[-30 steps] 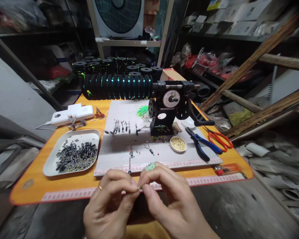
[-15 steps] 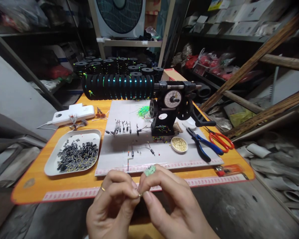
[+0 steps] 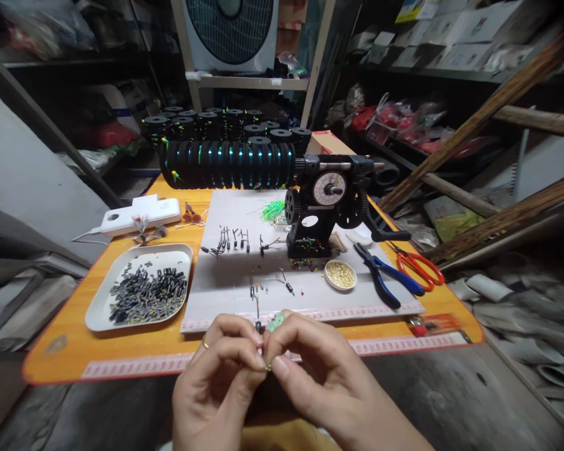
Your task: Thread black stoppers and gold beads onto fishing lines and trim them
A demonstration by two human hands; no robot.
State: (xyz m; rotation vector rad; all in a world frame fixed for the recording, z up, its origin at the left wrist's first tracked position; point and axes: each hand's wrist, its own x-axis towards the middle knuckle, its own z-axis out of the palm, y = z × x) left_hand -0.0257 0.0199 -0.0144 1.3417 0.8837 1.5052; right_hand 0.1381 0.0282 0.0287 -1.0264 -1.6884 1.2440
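Note:
Low in the middle of the head view, my left hand (image 3: 223, 382) and my right hand (image 3: 313, 373) meet fingertip to fingertip. Between their pinched thumbs and forefingers is a tiny gold-coloured piece (image 3: 267, 368), mostly covered by the fingers. A thin stem with an orange part (image 3: 258, 307) and a small black cylinder (image 3: 258, 326) shows just above my left fingers; whether they hold it I cannot tell. My left hand wears a ring, and green wrapping (image 3: 276, 322) covers part of a right finger. Beyond lie small black cylinders with wires (image 3: 289, 287) on the white board (image 3: 216, 300).
A white tray (image 3: 90, 316) of black and grey parts stands left. Right of centre are a dish of gold bits (image 3: 341, 275), blue-handled pliers (image 3: 383, 282) and red-handled scissors (image 3: 420, 268). Behind, a hand-cranked winder (image 3: 310, 241) carries black spools (image 3: 228, 164).
Both hands have shifted slightly right, still pinched together at the gold piece. The orange-marked stem has moved right, and a black cylinder now shows at its lower end by my fingers.

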